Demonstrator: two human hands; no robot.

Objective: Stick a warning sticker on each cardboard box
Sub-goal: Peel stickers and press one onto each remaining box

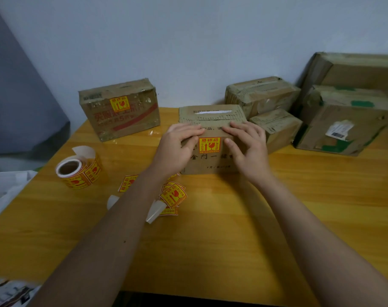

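Both hands rest on the box (pixel 210 140) in the middle of the wooden table (pixel 277 218). The left hand (pixel 177 147) lies flat against the box's upper left edge, fingers straight and together, their tips reaching along the top edge just above a yellow and red sticker (pixel 209 144). The right hand (pixel 248 147) is spread loosely on the right side of the same box, fingers straight along the top edge and the thumb lying on the front face just beside the sticker. Neither hand grips anything; both only press on the cardboard.

1 sticker sits on the front face of this box, between the 2 hands.

6 boxes are in view. 1 second box (pixel 120 109) stands at the back left and already carries 1 sticker (pixel 120 103). 4 more boxes (pixel 321 107) crowd the back right against the wall, with no sticker showing on them.

1 sticker roll (pixel 78 171) lies at the left of the table. Several loose stickers (pixel 173 194) and peeled backing scraps (pixel 154 211) lie beneath the left forearm; their number cannot be told.
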